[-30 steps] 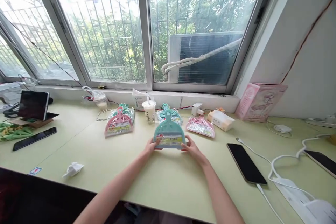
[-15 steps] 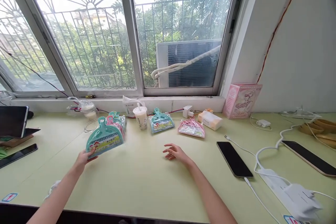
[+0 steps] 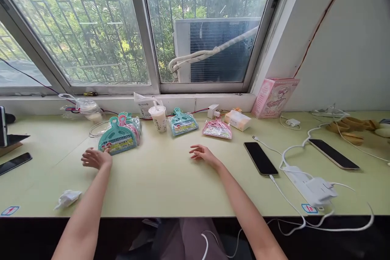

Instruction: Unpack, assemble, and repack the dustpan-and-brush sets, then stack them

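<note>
The left hand [image 3: 96, 158] is hanging open, its fingers spread and slightly bent, grasping nothing; whether its thumb is touching the front teal dustpan [image 3: 117, 136] just beyond it, one cannot tell. That dustpan is leaning back in glossy clear wrap, its fan-shaped plastic body narrowing to a rounded, pierced handle, with striped bristles and a yellow printed label showing through. Behind it, farther from the same hand, a pink dustpan [image 3: 122, 120] is peeking out among crinkled film. The right hand [image 3: 203, 154] is hovering empty, its fingers loosely curled and parted, above the smooth, pale green tabletop [image 3: 158, 183]. Beyond it and to its left, another wrapped teal dustpan [image 3: 183, 124] is lying; beyond it and slightly to its right, a wrapped pink one [image 3: 217, 129] is catching the light. A crumpled, soft white tissue [image 3: 68, 198] is lying nearer the person than the left hand.
</note>
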Tool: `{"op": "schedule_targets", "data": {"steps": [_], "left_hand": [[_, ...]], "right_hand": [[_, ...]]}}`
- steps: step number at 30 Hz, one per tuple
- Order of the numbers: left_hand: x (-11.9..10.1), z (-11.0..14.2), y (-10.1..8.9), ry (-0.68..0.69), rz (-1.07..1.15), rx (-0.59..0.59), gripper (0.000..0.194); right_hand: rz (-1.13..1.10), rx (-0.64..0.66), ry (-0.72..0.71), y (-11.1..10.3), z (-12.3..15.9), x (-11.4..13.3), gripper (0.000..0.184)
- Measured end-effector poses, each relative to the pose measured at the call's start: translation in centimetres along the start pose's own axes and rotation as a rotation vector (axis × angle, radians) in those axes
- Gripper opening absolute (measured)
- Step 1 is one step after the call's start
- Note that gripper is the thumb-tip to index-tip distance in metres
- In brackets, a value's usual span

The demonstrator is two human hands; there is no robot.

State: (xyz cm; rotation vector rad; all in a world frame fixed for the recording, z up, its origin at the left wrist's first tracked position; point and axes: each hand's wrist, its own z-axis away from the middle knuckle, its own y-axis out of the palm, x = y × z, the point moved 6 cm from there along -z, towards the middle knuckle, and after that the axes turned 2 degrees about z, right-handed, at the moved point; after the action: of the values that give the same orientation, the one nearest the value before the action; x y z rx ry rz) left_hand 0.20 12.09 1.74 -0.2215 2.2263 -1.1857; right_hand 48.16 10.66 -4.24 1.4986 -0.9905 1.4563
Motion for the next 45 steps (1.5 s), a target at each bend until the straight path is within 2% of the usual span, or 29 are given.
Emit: {"op": "schedule_targets", "data": {"steps": [1, 3, 6, 10, 16, 21, 25, 27, 29, 32, 34, 36, 39, 42, 45], "left_hand": [[-0.6, 0.8, -0.7, -0.018, 0.048, -0.134, 0.059], [-2.6, 1.8, -0.7, 0.074, 0.108, -0.232, 0.056], [-5.8, 1.4, 1.5, 0.281, 0.155, -0.113, 0.056], [-7.0, -0.8, 4.7, 0.329, 0.206, 0.044, 0.056], [-7.1, -2.2, 6.3, 0.39, 0.226, 0.011, 0.057], [-7.4, -3.1, 7.8, 0.432, 0.268, 0.088, 0.061], [-7.7, -3.9, 8.4, 0.436, 0.288, 0.087, 0.063], [-7.9, -4.1, 8.5, 0.435, 0.275, 0.074, 0.065], [-8.0, -4.4, 8.7, 0.425, 0.252, 0.068, 0.066], [-7.7, -4.8, 8.8, 0.406, 0.231, 0.039, 0.065], [-7.6, -4.9, 8.4, 0.427, 0.265, -0.024, 0.065], [-7.5, -4.9, 7.8, 0.452, 0.318, -0.11, 0.067], [-7.3, -4.8, 6.8, 0.445, 0.374, -0.237, 0.076], [-7.2, -4.5, 6.2, 0.469, 0.438, -0.32, 0.079], [-7.8, -3.7, 5.8, 0.526, 0.542, -0.365, 0.077]], "right_hand": [[0.003, -0.003, 0.001, 0.0, 0.0, 0.0, 0.042], [0.005, -0.013, 0.009, 0.0, 0.0, 0.2, 0.042], [0.012, -0.034, 0.021, 0.0, 0.1, 0.5, 0.041], [0.047, -0.063, 0.023, -0.1, 0.3, 0.4, 0.041], [0.088, -0.081, 0.043, -0.2, 0.0, 0.0, 0.042], [0.115, -0.096, 0.075, -0.2, 0.3, 0.0, 0.04], [0.179, -0.146, 0.046, -0.3, 0.0, -0.3, 0.034], [0.248, -0.255, -0.002, -1.0, -1.4, -0.1, 0.03], [0.334, -0.416, -0.081, -2.3, -4.0, 1.0, 0.028], [0.55, -0.589, -0.241, -4.5, -9.6, 3.8, 0.027], [0.732, -0.629, -0.271, -6.0, -13.6, 5.4, 0.025], [0.851, -0.63, -0.152, -7.7, -17.1, 5.8, 0.03], [0.998, -0.513, 0.114, -9.6, -20.4, 4.6, 0.035], [1.14, -0.491, 0.264, -10.7, -21.0, 3.6, 0.031], [1.19, -0.479, 0.288, -10.9, -20.6, 3.2, 0.026]]}}
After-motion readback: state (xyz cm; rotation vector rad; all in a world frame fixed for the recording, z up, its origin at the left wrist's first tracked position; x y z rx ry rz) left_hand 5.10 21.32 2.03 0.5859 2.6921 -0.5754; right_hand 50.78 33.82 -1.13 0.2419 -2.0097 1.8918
